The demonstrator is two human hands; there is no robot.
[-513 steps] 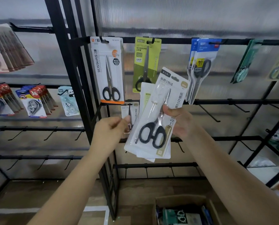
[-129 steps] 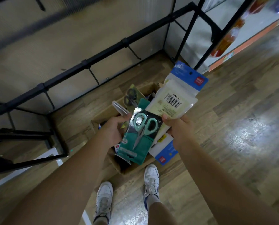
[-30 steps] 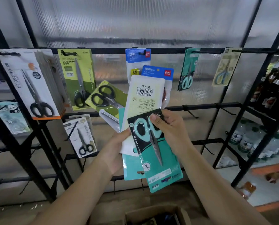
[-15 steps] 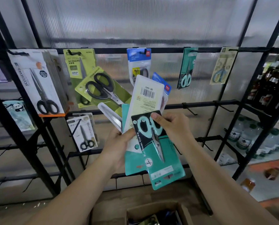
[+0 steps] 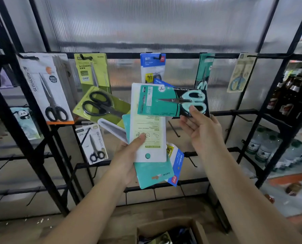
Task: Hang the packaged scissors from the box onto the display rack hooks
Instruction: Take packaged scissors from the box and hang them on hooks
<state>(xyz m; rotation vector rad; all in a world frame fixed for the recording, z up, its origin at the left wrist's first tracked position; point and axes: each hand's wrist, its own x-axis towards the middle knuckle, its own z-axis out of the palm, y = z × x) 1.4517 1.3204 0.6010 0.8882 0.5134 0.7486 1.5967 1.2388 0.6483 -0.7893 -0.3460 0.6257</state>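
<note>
Teal pack [image 5: 166, 101] now sideways in right-hand [image 5: 204, 132] pinch grip; left-hand [image 5: 127, 159] grip around five fanned packs [image 5: 147, 131].

Bare hook [image 5: 174, 129] reachable; held teal pack [image 5: 157, 103] overlaps.

Dim, even daylight thru frosted wall panel [image 5: 164, 23] at 12 o'clock; soft shadows. Wide-angle bend at edges; bottles [image 5: 291, 88] at 3 o'clock blurred.
</note>
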